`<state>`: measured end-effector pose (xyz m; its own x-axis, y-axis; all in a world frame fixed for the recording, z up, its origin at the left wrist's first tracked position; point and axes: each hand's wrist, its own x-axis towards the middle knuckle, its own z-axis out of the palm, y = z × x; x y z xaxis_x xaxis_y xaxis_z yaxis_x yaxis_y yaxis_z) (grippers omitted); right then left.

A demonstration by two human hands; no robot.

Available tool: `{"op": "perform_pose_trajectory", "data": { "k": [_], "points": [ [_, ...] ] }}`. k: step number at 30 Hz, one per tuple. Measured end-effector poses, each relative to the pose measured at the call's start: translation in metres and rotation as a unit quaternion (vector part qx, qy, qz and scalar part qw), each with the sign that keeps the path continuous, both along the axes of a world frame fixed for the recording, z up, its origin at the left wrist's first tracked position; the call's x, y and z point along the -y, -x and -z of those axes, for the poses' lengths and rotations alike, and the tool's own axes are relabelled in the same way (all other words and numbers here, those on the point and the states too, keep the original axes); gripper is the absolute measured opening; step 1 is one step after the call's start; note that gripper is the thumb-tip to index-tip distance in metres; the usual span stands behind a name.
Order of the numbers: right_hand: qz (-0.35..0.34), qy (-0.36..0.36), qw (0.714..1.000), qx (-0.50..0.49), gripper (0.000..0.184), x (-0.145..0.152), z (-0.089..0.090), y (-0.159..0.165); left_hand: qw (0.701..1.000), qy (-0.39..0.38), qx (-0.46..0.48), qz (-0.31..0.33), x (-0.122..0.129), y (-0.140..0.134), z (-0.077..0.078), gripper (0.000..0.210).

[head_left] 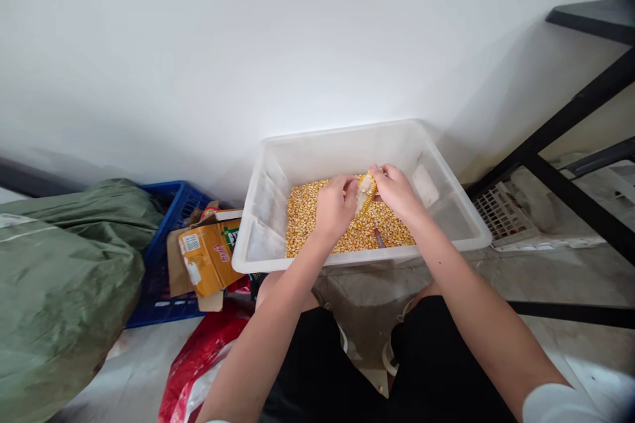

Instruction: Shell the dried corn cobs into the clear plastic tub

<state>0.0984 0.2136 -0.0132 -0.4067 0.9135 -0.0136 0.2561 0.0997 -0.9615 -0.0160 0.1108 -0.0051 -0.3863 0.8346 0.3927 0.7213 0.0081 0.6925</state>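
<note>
A partly stripped corn cob (366, 193), with yellow kernels along its edges and a pale bare middle, is held up over a plastic bin. My right hand (395, 192) grips its upper right side, fingers closed round it. On the other side, my left hand (335, 207) has curled fingers, with its thumb against the cob's left side. Loose corn kernels (310, 215) cover the floor of the translucent white bin (340, 139). A small dark reddish-brown tool handle (380, 238) sticks out of the kernels near the bin's front wall.
A white wall stands behind the bin. At left are a blue crate (169, 307), an orange cardboard box (211, 261), a big green sack (64, 291) and a red plastic bag (198, 363). A black metal frame (570, 119) and white basket (503, 215) stand at right.
</note>
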Motion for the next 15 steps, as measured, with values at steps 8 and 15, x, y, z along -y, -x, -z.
{"op": "perform_pose_trajectory", "data": {
  "k": [8,15],
  "points": [
    [0.01,-0.015,1.0,-0.012,0.037,-0.002,0.0034,0.0011,0.993,0.043,-0.035,0.105,-0.0033,-0.0032,0.0063,0.046],
    [0.008,-0.021,1.0,0.009,0.037,-0.0009,0.0021,-0.0007,0.99,0.074,-0.042,0.114,-0.0021,-0.0011,0.0035,0.047]
  ]
}}
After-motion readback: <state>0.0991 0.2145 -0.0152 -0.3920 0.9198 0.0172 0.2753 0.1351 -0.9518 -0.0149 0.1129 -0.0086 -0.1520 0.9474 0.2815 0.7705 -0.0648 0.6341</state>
